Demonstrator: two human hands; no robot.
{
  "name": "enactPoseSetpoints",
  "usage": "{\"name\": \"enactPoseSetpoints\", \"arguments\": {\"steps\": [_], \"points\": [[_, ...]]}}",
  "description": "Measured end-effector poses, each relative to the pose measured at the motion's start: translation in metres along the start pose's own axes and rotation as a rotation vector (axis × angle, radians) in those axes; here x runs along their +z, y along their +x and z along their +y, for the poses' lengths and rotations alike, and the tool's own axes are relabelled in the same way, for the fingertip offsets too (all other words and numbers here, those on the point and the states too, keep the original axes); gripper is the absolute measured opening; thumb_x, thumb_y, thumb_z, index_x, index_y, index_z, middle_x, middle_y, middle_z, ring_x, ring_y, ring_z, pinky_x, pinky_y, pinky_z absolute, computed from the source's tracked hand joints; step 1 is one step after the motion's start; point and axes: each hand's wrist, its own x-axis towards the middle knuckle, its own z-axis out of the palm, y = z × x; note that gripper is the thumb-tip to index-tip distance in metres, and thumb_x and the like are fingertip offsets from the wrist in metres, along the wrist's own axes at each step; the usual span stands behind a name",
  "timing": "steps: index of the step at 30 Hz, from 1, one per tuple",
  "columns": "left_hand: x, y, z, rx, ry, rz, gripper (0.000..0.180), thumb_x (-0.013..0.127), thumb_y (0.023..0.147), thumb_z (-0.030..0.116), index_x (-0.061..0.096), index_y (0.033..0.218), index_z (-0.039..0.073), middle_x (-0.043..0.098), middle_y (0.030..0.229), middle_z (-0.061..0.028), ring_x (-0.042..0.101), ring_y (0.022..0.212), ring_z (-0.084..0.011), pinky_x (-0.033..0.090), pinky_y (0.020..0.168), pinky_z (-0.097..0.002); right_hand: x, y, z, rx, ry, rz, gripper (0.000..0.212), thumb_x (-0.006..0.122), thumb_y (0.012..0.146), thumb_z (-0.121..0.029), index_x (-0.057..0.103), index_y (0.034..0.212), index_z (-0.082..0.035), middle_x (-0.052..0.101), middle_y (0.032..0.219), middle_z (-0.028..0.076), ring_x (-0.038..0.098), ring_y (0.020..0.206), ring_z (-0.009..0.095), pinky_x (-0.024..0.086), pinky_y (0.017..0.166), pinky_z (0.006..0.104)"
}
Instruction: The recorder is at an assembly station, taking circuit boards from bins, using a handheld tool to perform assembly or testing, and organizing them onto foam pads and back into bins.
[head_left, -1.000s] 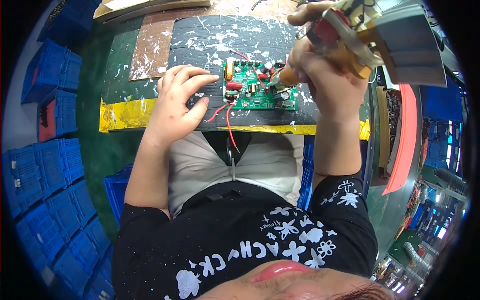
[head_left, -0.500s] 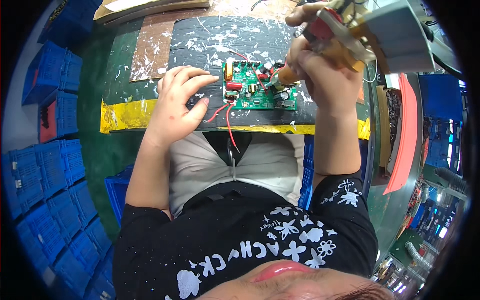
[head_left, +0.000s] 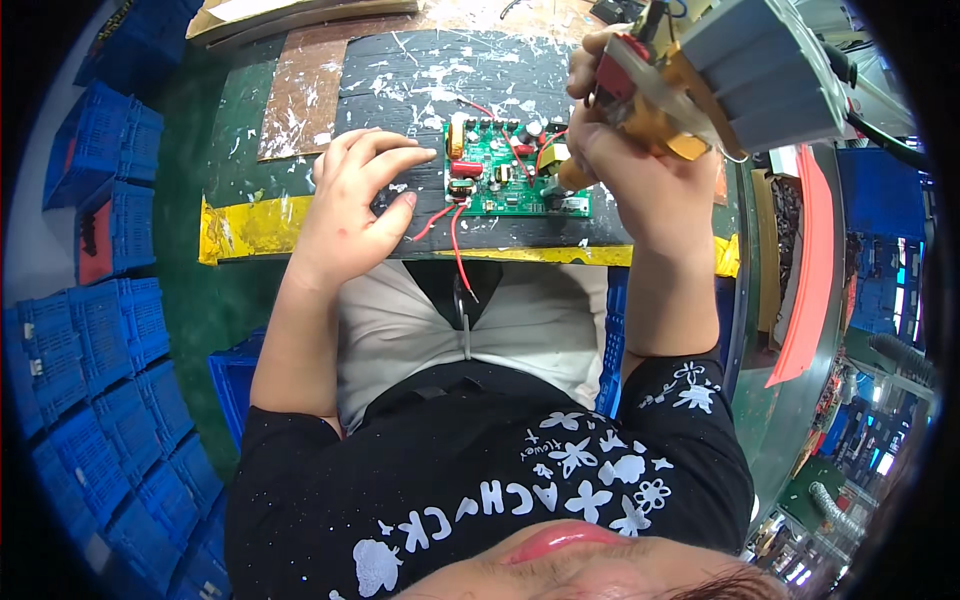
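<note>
A green circuit board (head_left: 490, 205) with coils, capacitors and red wires lies flat on the worktable in front of me. My right hand (head_left: 655, 185) is closed around a glue gun (head_left: 668, 110), a yellow-orange tool with a red part and a large grey housing. Its nozzle (head_left: 568, 180) points down at the right part of the board and covers some components there. I cannot tell whether the tip touches them. My left hand (head_left: 355, 215) rests at the board's left side, fingers apart and holding nothing. Two red wires (head_left: 460, 250) hang from the board's near edge.
Yellow tape (head_left: 260, 232) runs along the near edge of the black, white-spotted table mat (head_left: 400, 90). Blue crates (head_left: 100, 330) are stacked at the left. A cable (head_left: 885, 140) trails from the tool to the right, above pinkish-red sheets (head_left: 805, 270).
My right hand has shifted the nozzle right and slightly nearer to me over the board. The grey housing has tilted and swung left. My left hand stays in place.
</note>
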Motion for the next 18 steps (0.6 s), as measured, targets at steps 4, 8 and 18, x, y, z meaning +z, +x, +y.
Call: {"name": "enactPoseSetpoints", "arguments": {"steps": [4, 8, 18], "points": [[0.0, 0.0, 0.0, 0.011, -0.008, 0.0, 0.038, 0.061, 0.07, 0.006, 0.062, 0.108, 0.009, 0.057, 0.114, -0.0066, 0.044, 0.115, -0.0277, 0.03, 0.1, -0.0395, 0.001, -0.002, -0.01, 0.001, -0.028, 0.02, 0.044, 0.051, 0.073, 0.012, 0.048, 0.115, 0.002, 0.055, 0.103, 0.013, 0.053, 0.067, 0.01, 0.043, 0.054, 0.0213], [0.001, 0.001, 0.0, 0.001, -0.02, 0.023, 0.036, 0.061, 0.072, 0.01, 0.064, 0.107, 0.01, 0.058, 0.112, -0.007, 0.045, 0.114, -0.0282, 0.031, 0.1, -0.0404, -0.012, -0.006, -0.027, 0.022, -0.016, -0.015, 0.032, 0.05, 0.079, 0.011, 0.056, 0.109, 0.001, 0.062, 0.101, 0.008, 0.054, 0.058, 0.006, 0.044, 0.049, 0.0187], [0.002, 0.002, -0.002, 0.018, -0.011, 0.019, 0.037, 0.062, 0.071, 0.009, 0.064, 0.108, 0.011, 0.058, 0.112, -0.0068, 0.045, 0.113, -0.0277, 0.031, 0.099, -0.0402, -0.039, -0.014, 0.004, -0.079, 0.277, -0.019, 0.043, 0.048, 0.071, 0.014, 0.051, 0.112, 0.001, 0.059, 0.094, 0.015, 0.054, 0.062, 0.008, 0.043, 0.047, 0.0199]]}}
